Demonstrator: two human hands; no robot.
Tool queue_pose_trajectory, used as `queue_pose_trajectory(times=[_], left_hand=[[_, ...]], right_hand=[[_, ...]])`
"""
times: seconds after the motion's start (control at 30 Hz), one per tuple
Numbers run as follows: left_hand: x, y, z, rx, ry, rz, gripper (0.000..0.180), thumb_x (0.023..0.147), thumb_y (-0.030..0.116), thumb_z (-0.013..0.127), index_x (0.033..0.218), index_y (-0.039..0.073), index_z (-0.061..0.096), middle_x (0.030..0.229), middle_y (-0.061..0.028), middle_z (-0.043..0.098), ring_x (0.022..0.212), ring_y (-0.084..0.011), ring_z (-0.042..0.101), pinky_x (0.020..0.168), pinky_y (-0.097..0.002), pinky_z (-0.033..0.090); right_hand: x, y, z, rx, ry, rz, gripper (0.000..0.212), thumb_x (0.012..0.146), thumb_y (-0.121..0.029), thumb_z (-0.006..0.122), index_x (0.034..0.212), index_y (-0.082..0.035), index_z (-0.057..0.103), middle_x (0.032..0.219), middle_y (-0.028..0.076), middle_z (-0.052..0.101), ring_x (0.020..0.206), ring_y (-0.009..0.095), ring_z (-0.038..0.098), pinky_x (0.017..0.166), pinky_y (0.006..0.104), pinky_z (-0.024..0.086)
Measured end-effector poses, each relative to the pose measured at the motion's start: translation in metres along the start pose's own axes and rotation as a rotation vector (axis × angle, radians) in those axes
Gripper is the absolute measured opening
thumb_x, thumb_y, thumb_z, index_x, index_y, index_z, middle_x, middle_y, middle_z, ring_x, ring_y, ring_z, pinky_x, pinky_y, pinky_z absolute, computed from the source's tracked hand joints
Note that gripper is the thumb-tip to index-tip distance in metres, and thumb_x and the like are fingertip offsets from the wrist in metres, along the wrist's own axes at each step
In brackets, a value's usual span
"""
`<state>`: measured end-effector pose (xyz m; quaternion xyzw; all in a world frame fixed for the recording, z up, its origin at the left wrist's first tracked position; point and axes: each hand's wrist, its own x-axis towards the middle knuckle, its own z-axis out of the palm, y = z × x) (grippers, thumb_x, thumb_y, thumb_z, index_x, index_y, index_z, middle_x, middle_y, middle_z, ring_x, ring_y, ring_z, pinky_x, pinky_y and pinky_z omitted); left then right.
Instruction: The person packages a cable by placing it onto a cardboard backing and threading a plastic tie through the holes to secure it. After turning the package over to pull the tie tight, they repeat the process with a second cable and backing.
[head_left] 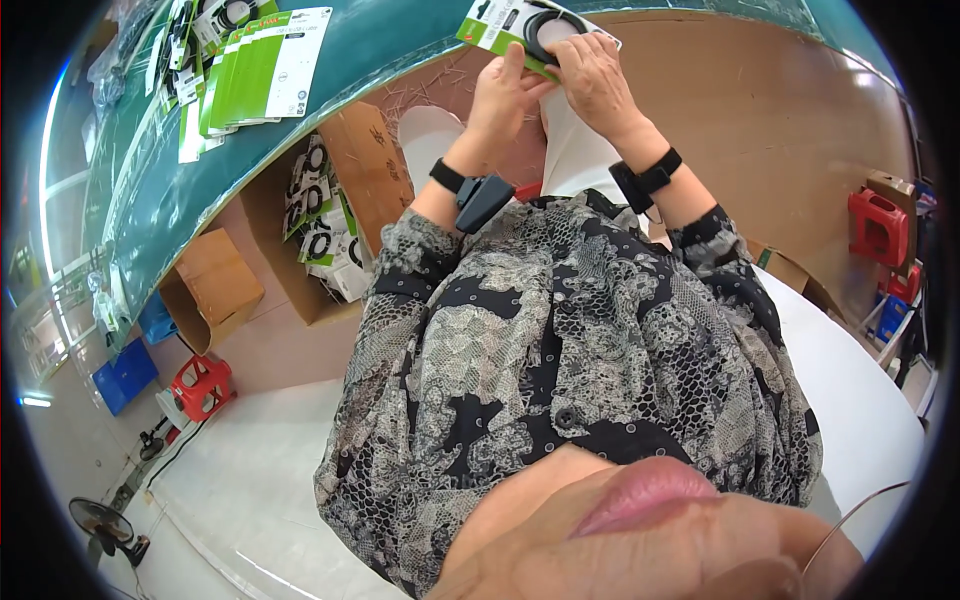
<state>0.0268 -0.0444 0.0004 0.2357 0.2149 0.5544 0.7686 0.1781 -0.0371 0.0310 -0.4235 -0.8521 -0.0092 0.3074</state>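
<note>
Both of my hands are on a packaged cable (490, 27), a green and white card with a coiled black cable on it, at the edge of the green table (400, 45). My left hand (503, 98) grips the card's near edge, thumb up along it. The fingers of my right hand (596, 86) are bent over the card's right part, beside the black coil, and partly hide it. Toward the left of the table lies a fanned stack of similar cards (300, 62), with more packaged cables (232, 14) behind it.
Below the table edge, an open carton (362, 150) holds several packaged cables (318, 215). Another brown carton (222, 280) stands to its left. Red stools (202, 386) are at the left and right, and a black fan (103, 522) is at the lower left.
</note>
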Motion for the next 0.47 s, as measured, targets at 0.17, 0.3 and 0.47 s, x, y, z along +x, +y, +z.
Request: queue_pose_trajectory(times=[0.17,0.3,0.47], left_hand=[[0.011,0.053,-0.002,0.957,0.061,-0.168,0.024,0.093,0.025,0.056,0.109,0.007,0.059,0.106,-0.0098,0.062,0.101,-0.018,0.059,0.079,-0.0335,0.05],[0.034,0.084,-0.004,1.721,0.05,0.501,0.023,0.087,0.024,0.064,0.105,0.01,0.062,0.104,-0.0121,0.062,0.097,-0.019,0.06,0.075,-0.0352,0.048],[0.063,0.087,-0.007,2.157,-0.084,0.659,0.028,0.084,0.026,0.068,0.108,0.011,0.064,0.104,-0.0089,0.065,0.097,-0.0189,0.06,0.086,-0.0369,0.044]], right_hand=[[0.029,0.016,0.012,0.019,0.158,-0.014,0.019,0.083,-0.013,0.06,0.1,-0.007,0.053,0.092,0.012,0.058,0.093,0.03,0.055,0.088,0.0405,0.038],[0.055,0.03,0.019,0.063,0.173,-0.016,0.019,0.081,-0.009,0.063,0.097,-0.005,0.054,0.096,0.013,0.058,0.095,0.031,0.054,0.086,0.0407,0.04],[0.055,0.044,0.037,0.125,0.155,-0.111,0.022,0.083,-0.01,0.062,0.104,-0.007,0.055,0.097,0.014,0.057,0.098,0.032,0.054,0.088,0.0404,0.04]])
